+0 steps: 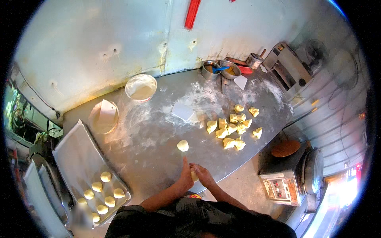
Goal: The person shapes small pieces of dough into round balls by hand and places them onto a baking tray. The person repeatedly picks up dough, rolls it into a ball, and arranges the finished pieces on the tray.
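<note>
Close to my body, at the near edge of the metal worktable (pixel 160 166), both hands press around one piece of dough (pixel 194 175). My left hand (pixel 186 175) is on its left side with a finger pointing away from me. From the right, my right hand (pixel 203 176) curls over it, and the fingers partly hide the dough. Just beyond my hands a smooth round dough ball (pixel 182 145) rests on the table. To the right lies a loose group of rough, torn dough pieces (pixel 232 128).
Several dough balls (pixel 97 186) sit on a metal baking tray (pixel 77 148) at left. Behind are a flour bowl (pixel 141 87), a second bowl (pixel 93 119) holding a white scraper (pixel 107 111), a flat white scraper (pixel 182 112) and metal pots (pixel 210 70). A stool (pixel 285 148) stands at right.
</note>
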Available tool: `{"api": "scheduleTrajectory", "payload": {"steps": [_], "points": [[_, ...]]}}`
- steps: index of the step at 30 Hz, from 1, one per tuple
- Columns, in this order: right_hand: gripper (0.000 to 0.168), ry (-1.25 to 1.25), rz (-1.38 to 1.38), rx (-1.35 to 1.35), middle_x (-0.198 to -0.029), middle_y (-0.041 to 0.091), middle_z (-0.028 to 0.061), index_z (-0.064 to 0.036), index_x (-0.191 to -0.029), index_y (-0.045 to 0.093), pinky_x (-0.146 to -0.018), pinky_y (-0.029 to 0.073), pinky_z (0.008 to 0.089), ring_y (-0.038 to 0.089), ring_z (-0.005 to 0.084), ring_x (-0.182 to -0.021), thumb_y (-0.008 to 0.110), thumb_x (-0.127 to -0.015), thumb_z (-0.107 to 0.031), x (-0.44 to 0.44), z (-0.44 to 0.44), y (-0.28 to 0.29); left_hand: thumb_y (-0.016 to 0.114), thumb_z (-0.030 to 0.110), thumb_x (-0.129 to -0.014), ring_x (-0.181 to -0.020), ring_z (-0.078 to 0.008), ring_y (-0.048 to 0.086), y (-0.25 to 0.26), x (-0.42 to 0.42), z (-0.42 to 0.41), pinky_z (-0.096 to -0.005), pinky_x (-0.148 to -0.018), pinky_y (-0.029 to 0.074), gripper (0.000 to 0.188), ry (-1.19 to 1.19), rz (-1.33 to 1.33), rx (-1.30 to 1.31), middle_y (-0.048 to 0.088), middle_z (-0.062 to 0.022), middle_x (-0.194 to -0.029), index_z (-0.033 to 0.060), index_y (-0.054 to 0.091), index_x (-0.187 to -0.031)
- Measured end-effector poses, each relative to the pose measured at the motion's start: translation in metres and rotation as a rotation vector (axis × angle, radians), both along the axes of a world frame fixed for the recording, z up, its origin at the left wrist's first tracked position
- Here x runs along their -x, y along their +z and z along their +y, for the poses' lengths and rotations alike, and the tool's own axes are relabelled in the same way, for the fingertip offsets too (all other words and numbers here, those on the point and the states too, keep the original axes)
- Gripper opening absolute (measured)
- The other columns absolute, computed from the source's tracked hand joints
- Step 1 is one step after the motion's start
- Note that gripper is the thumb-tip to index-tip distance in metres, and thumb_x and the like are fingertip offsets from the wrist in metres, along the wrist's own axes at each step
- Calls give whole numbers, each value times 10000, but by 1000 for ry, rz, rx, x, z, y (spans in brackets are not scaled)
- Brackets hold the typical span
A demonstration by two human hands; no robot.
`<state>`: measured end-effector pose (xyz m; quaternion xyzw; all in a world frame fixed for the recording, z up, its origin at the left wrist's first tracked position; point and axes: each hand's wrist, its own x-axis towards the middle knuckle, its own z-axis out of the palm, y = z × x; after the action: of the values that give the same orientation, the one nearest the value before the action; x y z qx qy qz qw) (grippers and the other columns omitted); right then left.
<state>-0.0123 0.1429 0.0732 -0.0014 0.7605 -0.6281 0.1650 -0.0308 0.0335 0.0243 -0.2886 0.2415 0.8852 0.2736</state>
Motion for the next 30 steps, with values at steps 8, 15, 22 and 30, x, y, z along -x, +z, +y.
{"api": "scheduleTrajectory", "payload": {"steps": [8,15,22,30], "points": [[325,-264,194,-457,-726,679,215,2,-803,711,-600,517,410,686,323,-649,631,-894,-299,-6,-36,16,264,663,-997,-874,-203,566,17,-21,1,-379,-797,470,633,248,-65,-29,617,-48,-984,127,601,-999],[328,-235,317,-905,-976,689,165,-56,-989,710,-749,508,472,662,335,-854,649,-894,-364,43,11,3,549,310,-978,-1219,-386,471,-44,14,-50,-462,-1032,384,415,10,895,1541,510,-220,-1313,25,542,-1279],[649,50,480,-1214,-1527,386,134,-60,-1427,462,-1185,189,539,319,339,-1423,520,-948,-494,75,16,-59,623,318,-927,-1257,-411,438,-33,-10,-106,-522,-1035,362,483,-342,918,1927,418,-201,-1425,58,507,-1317],[713,102,510,-1209,-1580,278,166,-40,-1477,374,-1179,205,540,275,356,-1453,500,-956,-510,16,-1,-47,633,314,-920,-1221,-410,459,-50,0,-107,-515,-1001,393,487,-226,956,1901,397,-185,-1454,68,491,-1316]]}}
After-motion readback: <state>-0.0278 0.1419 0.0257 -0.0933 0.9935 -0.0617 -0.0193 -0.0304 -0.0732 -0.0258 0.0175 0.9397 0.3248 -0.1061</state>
